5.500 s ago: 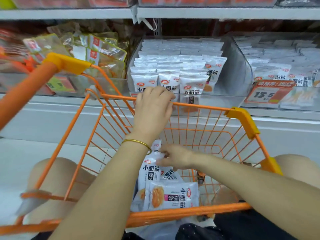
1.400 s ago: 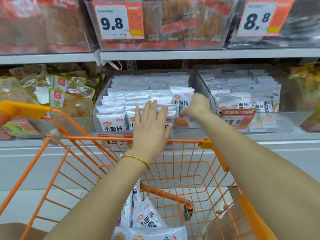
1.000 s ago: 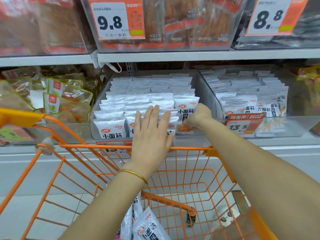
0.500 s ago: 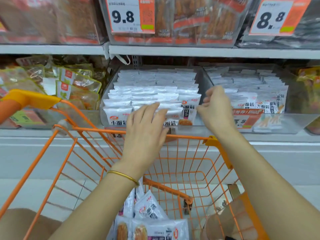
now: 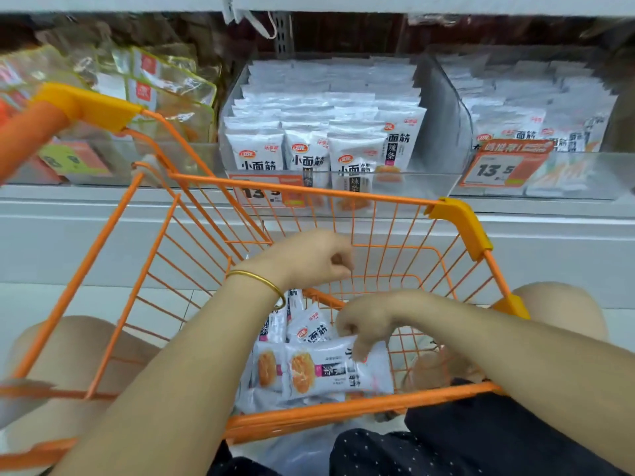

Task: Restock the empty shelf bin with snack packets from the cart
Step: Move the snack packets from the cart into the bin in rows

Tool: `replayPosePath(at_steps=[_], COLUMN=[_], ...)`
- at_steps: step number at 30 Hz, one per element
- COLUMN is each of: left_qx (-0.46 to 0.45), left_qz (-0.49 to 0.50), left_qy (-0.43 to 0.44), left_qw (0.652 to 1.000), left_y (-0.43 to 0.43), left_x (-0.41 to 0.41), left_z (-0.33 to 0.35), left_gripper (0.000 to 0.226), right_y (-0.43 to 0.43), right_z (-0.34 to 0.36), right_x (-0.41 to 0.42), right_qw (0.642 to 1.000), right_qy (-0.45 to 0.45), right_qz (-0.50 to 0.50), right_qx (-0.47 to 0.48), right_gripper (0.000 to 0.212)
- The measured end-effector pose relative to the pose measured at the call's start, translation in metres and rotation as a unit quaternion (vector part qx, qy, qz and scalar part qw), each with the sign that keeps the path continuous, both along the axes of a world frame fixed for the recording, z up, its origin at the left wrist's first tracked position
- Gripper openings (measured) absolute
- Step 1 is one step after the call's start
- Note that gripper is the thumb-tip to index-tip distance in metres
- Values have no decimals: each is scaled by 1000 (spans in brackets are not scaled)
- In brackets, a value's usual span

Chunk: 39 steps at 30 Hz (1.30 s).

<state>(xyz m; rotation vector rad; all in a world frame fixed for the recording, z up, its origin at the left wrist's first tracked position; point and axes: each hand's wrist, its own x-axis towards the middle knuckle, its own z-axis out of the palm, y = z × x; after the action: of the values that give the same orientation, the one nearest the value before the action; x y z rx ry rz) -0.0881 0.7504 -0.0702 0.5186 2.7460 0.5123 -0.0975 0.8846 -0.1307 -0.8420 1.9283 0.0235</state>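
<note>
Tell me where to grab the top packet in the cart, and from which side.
Pinch the top packet at its far long edge, coming down from above. It lies flat, crosswise and uppermost, with that edge free, while the cart rim blocks the near side. The right hand curls over that edge.

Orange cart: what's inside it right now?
White snack packets piled at the cart's near end; the right hand grips the top packet. That packet and the left forearm cover what lies beneath, so the count is unknown.
</note>
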Motion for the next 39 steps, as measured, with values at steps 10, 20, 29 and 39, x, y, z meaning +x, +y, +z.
replayPosePath(at_steps=[10,20,29,39], left_qx=[95,375,-27,-89], left_qz=[27,206,155,120], left_qy=[-155,-17,324,357], left_qw=[983,904,933,922], left_y=[5,32,39,28], left_x=[3,-19,-68,-73], left_z=[2,39,46,23], left_gripper=[12,17,51,56], right_y=[50,68,62,38], right_z=[82,103,151,89], right_x=[-27,-23,-102,-156], right_qw=[890,705,645,735], right_qy=[104,-13,386,388], right_qz=[-333,-524,-513,-506], right_qx=[-293,-477,-415,-231], right_gripper=[12,21,33,26])
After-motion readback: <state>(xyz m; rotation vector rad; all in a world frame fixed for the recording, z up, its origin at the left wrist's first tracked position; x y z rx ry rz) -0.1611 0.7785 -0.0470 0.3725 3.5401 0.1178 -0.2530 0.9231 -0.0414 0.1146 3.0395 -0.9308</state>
